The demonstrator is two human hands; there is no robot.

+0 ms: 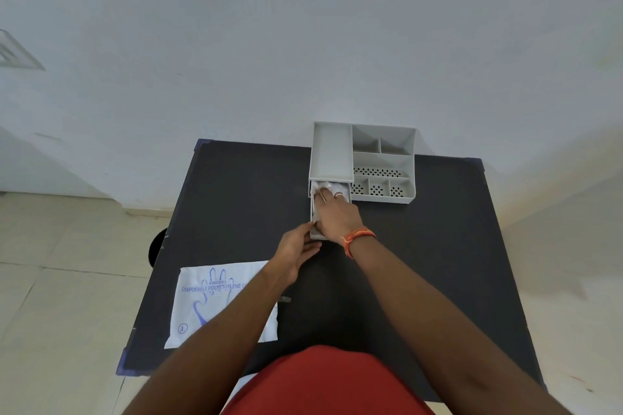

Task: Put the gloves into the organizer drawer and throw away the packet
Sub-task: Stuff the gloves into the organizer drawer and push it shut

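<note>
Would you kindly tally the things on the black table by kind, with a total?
Grey organizer: 1
Pulled-out drawer: 1
Bundle of clear gloves, individual count unclear: 1
Printed glove packet: 1
Total: 4

Gloves (319,192) seemingly in drawer (316,235); packet (215,300) on table (438,246), near-left

One organizer (382,158), one open drawer (314,212), one packet (215,300), two hands (335,216)
</note>
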